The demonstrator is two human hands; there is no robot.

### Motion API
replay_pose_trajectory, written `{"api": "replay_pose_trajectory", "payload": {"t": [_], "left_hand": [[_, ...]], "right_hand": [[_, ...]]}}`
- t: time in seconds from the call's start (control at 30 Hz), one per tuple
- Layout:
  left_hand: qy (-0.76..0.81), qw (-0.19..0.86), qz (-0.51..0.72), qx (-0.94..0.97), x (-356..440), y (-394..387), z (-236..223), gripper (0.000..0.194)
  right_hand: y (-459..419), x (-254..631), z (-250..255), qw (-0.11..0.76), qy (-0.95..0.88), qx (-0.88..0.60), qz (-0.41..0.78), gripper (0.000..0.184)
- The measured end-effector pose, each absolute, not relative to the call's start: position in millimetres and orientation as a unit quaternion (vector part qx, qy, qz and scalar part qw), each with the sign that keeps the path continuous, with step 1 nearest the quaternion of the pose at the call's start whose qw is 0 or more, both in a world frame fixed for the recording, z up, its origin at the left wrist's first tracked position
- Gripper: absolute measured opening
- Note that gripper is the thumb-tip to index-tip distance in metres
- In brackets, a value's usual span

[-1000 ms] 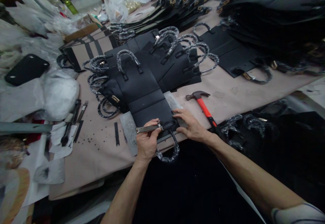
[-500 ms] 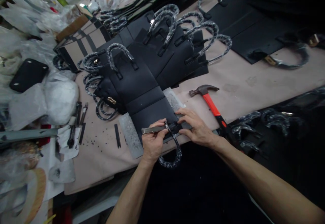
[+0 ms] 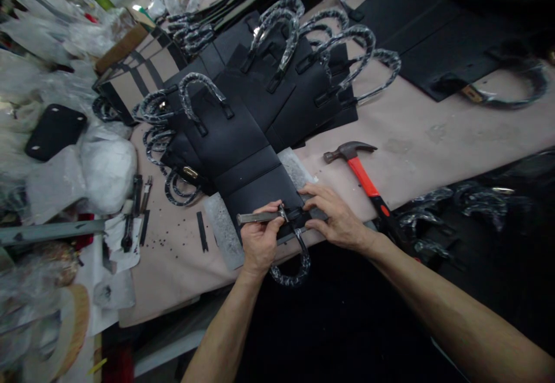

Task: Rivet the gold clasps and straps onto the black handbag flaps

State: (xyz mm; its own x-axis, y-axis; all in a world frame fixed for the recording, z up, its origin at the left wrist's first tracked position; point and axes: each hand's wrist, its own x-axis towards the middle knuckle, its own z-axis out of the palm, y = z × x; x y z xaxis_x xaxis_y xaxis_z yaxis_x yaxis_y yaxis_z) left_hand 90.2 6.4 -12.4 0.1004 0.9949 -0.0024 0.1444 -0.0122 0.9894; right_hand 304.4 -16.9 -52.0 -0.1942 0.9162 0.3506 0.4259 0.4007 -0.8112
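Observation:
My left hand [image 3: 261, 238] is closed round a metal punch-like rod [image 3: 260, 217], held nearly level above a black bag panel [image 3: 255, 183]. The rod's inner end meets the handle end at the panel's near edge. A curved handle [image 3: 297, 276] in clear wrap hangs from that edge over the table's front. Across from it, my right hand [image 3: 333, 216] has its thumb and fingers bent round the panel's right edge, close to the handle's tab. A grey stone-like slab [image 3: 226, 238] shows under the panel on the left.
A claw hammer [image 3: 363, 177] with a red and black grip lies to the right. More black panels [image 3: 303, 99] with wrapped handles are piled behind. Slim black tools [image 3: 202, 231] and small dark bits lie left. Plastic bags [image 3: 106, 166] crowd the far left.
The camera view has shifted slightly. My left hand and the metal rod have moved a little to the left; my right hand keeps its place at the panel's edge.

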Motion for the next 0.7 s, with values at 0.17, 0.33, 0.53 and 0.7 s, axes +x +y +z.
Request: {"api": "replay_pose_trajectory", "payload": {"t": [0.17,0.33,0.53,0.7], "left_hand": [[0.502,0.496,0.432,0.561,91.3,6.2,-11.6,0.015],[0.499,0.472,0.427,0.588,90.4,7.3,-13.8,0.014],[0.481,0.448,0.428,0.621,94.7,9.2,-14.0,0.012],[0.482,0.410,0.429,0.644,98.6,7.5,-14.2,0.012]], "right_hand": [[-16.3,304.0,-54.7,0.434,-0.726,-0.460,0.269,0.020],[-15.8,304.2,-56.0,0.434,-0.727,-0.460,0.268,0.021],[-15.6,303.9,-57.6,0.443,-0.722,-0.458,0.270,0.019],[-15.7,303.4,-60.0,0.451,-0.719,-0.456,0.268,0.020]]}}
